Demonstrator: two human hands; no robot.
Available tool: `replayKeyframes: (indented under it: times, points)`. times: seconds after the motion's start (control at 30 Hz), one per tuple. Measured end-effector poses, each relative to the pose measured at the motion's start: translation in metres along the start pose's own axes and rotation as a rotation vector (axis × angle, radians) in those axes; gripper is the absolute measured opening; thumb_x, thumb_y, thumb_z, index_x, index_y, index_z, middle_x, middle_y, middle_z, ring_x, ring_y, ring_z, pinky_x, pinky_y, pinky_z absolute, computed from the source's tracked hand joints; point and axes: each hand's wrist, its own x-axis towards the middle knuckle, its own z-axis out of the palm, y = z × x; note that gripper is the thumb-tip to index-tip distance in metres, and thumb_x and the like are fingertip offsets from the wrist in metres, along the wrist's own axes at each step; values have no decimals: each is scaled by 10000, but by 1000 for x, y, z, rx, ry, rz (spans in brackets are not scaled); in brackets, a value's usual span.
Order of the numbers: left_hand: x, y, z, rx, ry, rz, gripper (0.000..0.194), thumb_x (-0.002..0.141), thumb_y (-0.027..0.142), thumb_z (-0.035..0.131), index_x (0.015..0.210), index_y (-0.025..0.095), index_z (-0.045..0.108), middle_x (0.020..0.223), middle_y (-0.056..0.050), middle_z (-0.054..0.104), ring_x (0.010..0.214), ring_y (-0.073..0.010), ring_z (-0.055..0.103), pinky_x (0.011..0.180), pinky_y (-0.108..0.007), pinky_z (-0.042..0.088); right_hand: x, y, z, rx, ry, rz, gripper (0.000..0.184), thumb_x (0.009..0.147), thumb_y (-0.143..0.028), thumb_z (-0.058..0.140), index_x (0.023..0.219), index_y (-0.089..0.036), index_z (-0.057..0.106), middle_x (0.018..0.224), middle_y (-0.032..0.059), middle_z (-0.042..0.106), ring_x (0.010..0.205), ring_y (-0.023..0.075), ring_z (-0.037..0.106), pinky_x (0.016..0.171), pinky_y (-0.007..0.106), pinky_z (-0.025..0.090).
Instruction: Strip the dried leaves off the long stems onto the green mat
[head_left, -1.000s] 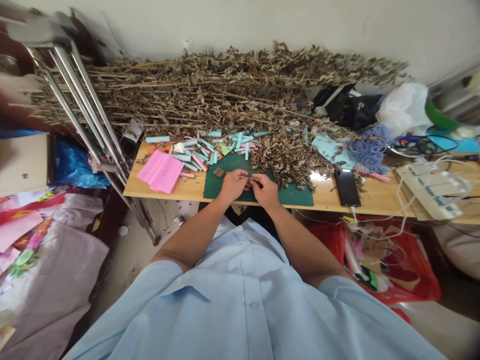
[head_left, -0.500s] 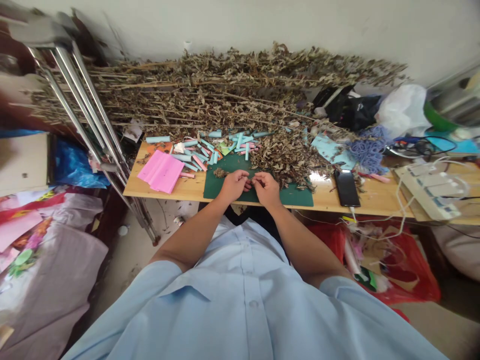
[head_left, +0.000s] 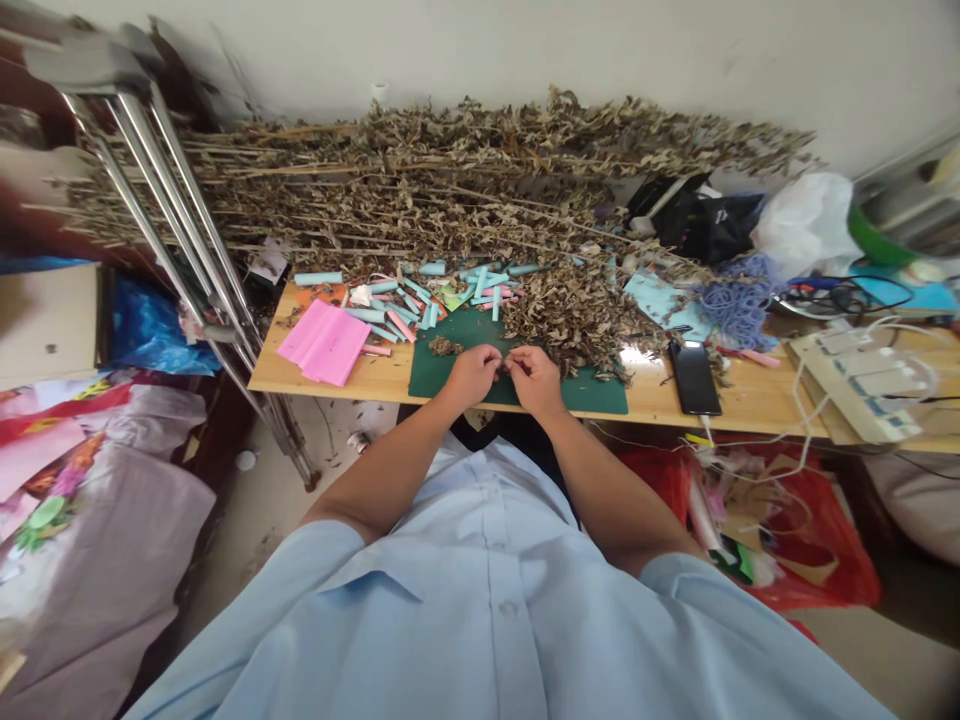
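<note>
The left hand (head_left: pixel 471 376) and right hand (head_left: pixel 534 380) are curling inward, their fingertips (head_left: pixel 495 366) closing on something too small to make out. They are working low over a green mat (head_left: pixel 600 397), with a leaf-crumb heap (head_left: pixel 445 346) sitting nearby and dried leaves (head_left: pixel 574 320) piling beyond.

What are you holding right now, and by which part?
The left hand and right hand pinch together over the green cutting mat; what they hold, and where, cannot be told.

A plain white wall (head_left: pixel 600 50) rose behind a light wooden table (head_left: pixel 742 410), with metal crutches (head_left: pixel 161 215) standing beside its left end. A red plastic bag (head_left: pixel 825 560) sat underneath on the right, above a bare floor (head_left: pixel 247 540), and a heap of pale purple cloth (head_left: pixel 112 560) lay on the left.
</note>
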Motion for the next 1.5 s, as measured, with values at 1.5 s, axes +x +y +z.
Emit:
replayKeyframes:
  times: [1.5]
  points:
    - [2,-4,4,-293,35,-109,294,737,68,541,995,142,660,703,20,649,539,-93,626,547,-209,530,-4,-10,-1,-112,-36,-90,195,881,-346,621,1035,-227,637,921,45,728,817,193,690,822,365,560]
